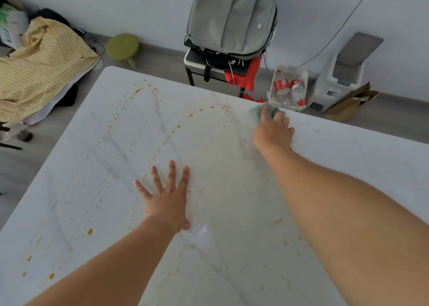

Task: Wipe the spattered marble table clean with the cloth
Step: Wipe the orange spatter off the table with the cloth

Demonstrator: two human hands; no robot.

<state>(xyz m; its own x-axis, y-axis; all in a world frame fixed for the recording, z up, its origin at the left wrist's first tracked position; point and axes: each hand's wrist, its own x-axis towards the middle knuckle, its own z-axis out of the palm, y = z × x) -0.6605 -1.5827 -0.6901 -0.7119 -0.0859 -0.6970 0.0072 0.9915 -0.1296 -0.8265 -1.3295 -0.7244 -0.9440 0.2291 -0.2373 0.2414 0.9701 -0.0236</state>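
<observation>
The white marble table [120, 166] fills most of the view, with orange drops and streaks across its left half and faint yellowish smears in the middle. My right hand [272, 130] presses a green cloth [256, 113] onto the table at its far edge; both are motion-blurred. The cloth shows past my fingers. My left hand [166, 194] lies flat on the table near the middle, fingers spread and straight.
Behind the far edge stands a chair [192, 62] with a grey backpack [229, 18] and red cloth. A white basket [289, 87] of bottles and a white bin [339, 78] stand on the floor to the right. A yellow striped fabric heap [39, 66] and a green stool [122, 47] are at left.
</observation>
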